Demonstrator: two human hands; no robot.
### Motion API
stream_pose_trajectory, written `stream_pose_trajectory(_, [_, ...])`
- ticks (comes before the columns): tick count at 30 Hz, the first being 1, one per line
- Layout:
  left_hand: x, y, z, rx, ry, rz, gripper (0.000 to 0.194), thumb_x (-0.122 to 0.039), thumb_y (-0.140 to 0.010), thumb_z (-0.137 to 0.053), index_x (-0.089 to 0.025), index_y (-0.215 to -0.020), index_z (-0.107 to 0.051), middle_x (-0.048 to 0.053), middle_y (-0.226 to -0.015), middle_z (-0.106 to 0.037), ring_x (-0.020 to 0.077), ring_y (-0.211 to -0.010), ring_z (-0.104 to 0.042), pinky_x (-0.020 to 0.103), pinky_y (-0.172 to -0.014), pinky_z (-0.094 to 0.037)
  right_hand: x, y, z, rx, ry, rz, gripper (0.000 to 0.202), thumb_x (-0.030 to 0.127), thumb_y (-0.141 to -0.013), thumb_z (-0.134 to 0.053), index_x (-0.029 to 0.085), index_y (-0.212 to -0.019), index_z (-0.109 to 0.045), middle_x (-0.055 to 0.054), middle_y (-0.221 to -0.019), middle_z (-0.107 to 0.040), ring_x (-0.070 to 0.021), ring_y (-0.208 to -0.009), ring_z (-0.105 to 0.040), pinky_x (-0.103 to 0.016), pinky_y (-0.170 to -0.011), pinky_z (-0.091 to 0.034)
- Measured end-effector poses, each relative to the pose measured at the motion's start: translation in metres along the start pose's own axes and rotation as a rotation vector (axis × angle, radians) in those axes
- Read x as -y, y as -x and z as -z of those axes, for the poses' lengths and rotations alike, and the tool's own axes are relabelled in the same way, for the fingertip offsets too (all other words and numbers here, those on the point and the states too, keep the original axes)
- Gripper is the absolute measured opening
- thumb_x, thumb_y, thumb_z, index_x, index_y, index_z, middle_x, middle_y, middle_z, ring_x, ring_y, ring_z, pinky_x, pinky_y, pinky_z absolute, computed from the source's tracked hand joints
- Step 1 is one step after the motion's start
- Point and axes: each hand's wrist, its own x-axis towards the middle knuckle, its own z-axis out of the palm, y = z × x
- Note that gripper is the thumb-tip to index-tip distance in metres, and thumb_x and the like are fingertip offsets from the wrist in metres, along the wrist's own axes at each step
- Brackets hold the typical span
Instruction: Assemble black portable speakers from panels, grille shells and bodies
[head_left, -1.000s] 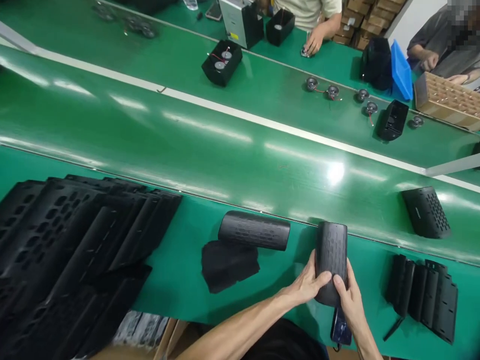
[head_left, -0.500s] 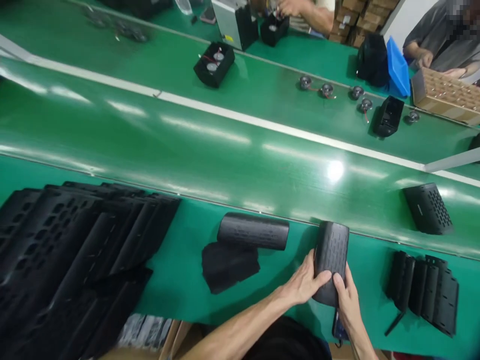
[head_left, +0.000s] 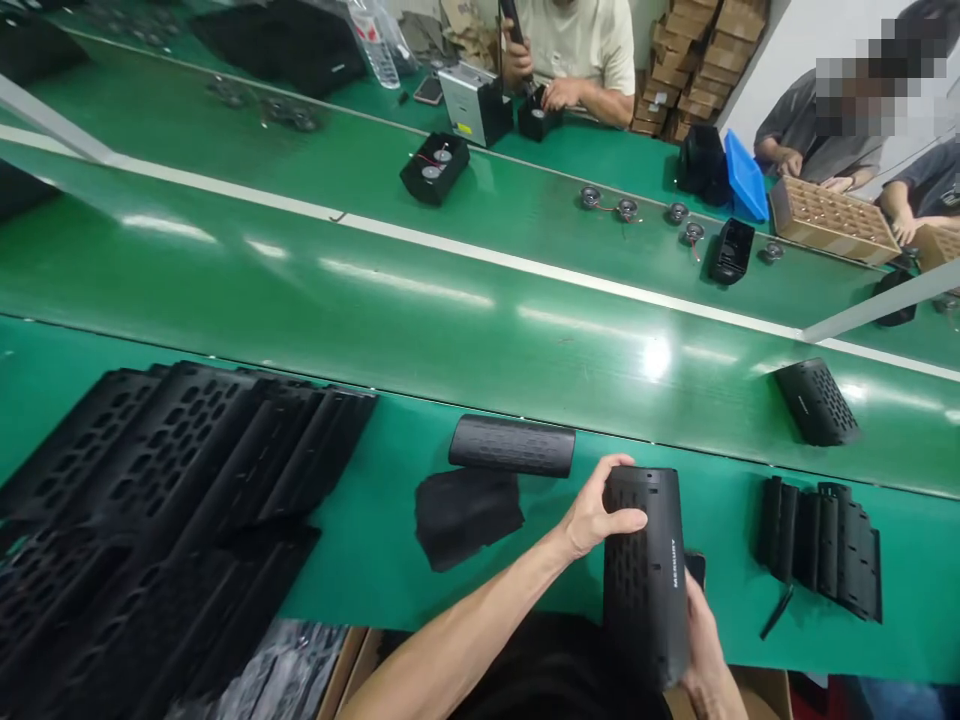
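Observation:
A black perforated speaker housing [head_left: 651, 590] with white lettering is held upright between my two hands, near the table's front edge. My left hand [head_left: 606, 510] grips its upper left side, thumb across the front face. Low on its right side is my right hand [head_left: 703, 625], its fingers partly hidden by the housing. A dark object [head_left: 696, 568] shows just behind, beside my right hand. To the left lie another black slotted housing [head_left: 512, 445] and a black cloth-like sheet [head_left: 466, 515].
Black perforated panels [head_left: 187, 430] are piled at the left; more black panels [head_left: 840, 550] stand at the right. A finished-looking housing [head_left: 817, 402] sits on the green conveyor [head_left: 450, 340]. Across it, people work beside speaker drivers and a blue tray [head_left: 745, 175].
The housing in my hands has turned, now showing its lettered side, and sits lower and closer. My left hand has moved up its side. The view has shifted, showing more of the people opposite.

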Motion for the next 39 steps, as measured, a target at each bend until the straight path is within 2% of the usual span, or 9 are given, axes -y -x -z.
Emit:
stream_pose_trajectory(4, [-0.002, 0.011, 0.006, 0.025, -0.096, -0.071, 0.085, -0.046, -0.061, -0.093, -0.025, -0.130, -0.049, 0.010, -0.135, -0.055, 0.0292, -0.116, -0.058, 0.043, -0.101, -0.045, 0.004, 0.015, -0.005, 0.125, 0.090, 0.087, 0.082, 0.073, -0.071, -0.078, 0.028, -0.137, -0.065, -0.011, -0.146, -0.063, -0.0378, -0.138, -0.054, -0.052, -0.116, -0.043])
stream_pose_trajectory(7, [-0.007, 0.013, 0.008, -0.011, -0.131, -0.041, 0.082, -0.051, -0.057, -0.093, -0.023, -0.122, -0.052, 0.014, -0.148, -0.046, 0.0343, -0.129, -0.052, 0.047, -0.109, -0.039, 0.013, 0.019, -0.015, 0.156, 0.251, 0.178, 0.091, 0.069, -0.069, -0.084, 0.026, -0.144, -0.058, -0.014, -0.148, -0.060, -0.0404, -0.137, -0.054, -0.054, -0.114, -0.044])
stream_pose_trajectory(15, [-0.013, 0.023, -0.002, -0.146, -0.134, -0.062, 0.071, -0.052, -0.054, -0.090, -0.023, -0.109, -0.054, 0.011, -0.137, -0.054, 0.0321, -0.120, -0.055, 0.045, -0.105, -0.041, 0.011, 0.032, -0.037, 0.059, 0.466, 0.365, 0.113, 0.068, -0.069, -0.084, 0.025, -0.161, -0.033, -0.015, -0.158, -0.046, -0.0393, -0.145, -0.044, -0.052, -0.116, -0.041])
stream_pose_trajectory(19, [-0.005, 0.022, -0.004, -0.182, -0.107, -0.069, 0.069, -0.052, -0.055, -0.089, -0.023, -0.108, -0.055, 0.009, -0.132, -0.056, 0.0282, -0.113, -0.056, 0.040, -0.099, -0.044, 0.014, 0.039, -0.043, 0.052, 0.504, 0.364, 0.102, 0.060, -0.075, -0.082, 0.025, -0.159, -0.036, -0.014, -0.156, -0.048, -0.0374, -0.141, -0.048, -0.051, -0.117, -0.039])
stream_pose_trajectory(23, [-0.001, 0.015, -0.005, -0.200, -0.114, 0.018, 0.068, -0.051, -0.058, -0.090, -0.023, -0.108, -0.055, 0.006, -0.118, -0.061, 0.0238, -0.101, -0.060, 0.036, -0.089, -0.048, 0.018, 0.035, -0.041, 0.053, 0.467, 0.334, 0.096, 0.062, -0.077, -0.080, 0.024, -0.156, -0.042, -0.015, -0.150, -0.055, -0.0365, -0.136, -0.053, -0.051, -0.114, -0.043])
stream_pose_trajectory(26, [-0.001, 0.014, -0.005, -0.206, 0.011, 0.078, 0.086, -0.054, -0.060, -0.090, -0.026, -0.130, -0.049, 0.007, -0.122, -0.062, 0.0241, -0.103, -0.063, 0.037, -0.092, -0.048, 0.018, 0.030, -0.033, 0.124, 0.323, 0.280, 0.094, 0.067, -0.071, -0.083, 0.024, -0.149, -0.051, -0.014, -0.145, -0.060, -0.0373, -0.131, -0.057, -0.051, -0.113, -0.044])
stream_pose_trajectory(30, [0.000, 0.018, -0.004, -0.090, 0.170, 0.167, 0.106, -0.061, -0.062, -0.087, -0.028, -0.148, -0.035, 0.007, -0.115, -0.067, 0.0250, -0.096, -0.067, 0.039, -0.089, -0.051, 0.013, 0.026, -0.028, 0.298, 0.019, 0.094, 0.086, 0.072, -0.073, -0.078, 0.026, -0.144, -0.058, -0.014, -0.142, -0.064, -0.0371, -0.134, -0.057, -0.053, -0.116, -0.040])
stream_pose_trajectory(33, [0.003, 0.020, -0.004, -0.124, 0.085, 0.110, 0.090, -0.060, -0.065, -0.085, -0.026, -0.138, -0.045, 0.004, -0.107, -0.066, 0.0224, -0.089, -0.065, 0.037, -0.087, -0.051, 0.011, 0.023, -0.034, 0.335, -0.028, 0.078, 0.093, 0.073, -0.070, -0.080, 0.028, -0.148, -0.055, -0.014, -0.146, -0.061, -0.0368, -0.140, -0.052, -0.054, -0.118, -0.038])
stream_pose_trajectory(39, [0.009, 0.014, -0.008, -0.218, -0.301, 0.003, 0.080, -0.062, -0.067, -0.082, -0.025, -0.128, -0.047, 0.005, -0.109, -0.064, 0.0245, -0.100, -0.062, 0.038, -0.094, -0.048, 0.012, 0.019, -0.051, 0.172, 0.099, 0.238, 0.095, 0.061, -0.069, -0.088, 0.029, -0.150, -0.050, -0.012, -0.150, -0.058, -0.0367, -0.141, -0.051, -0.054, -0.118, -0.039])
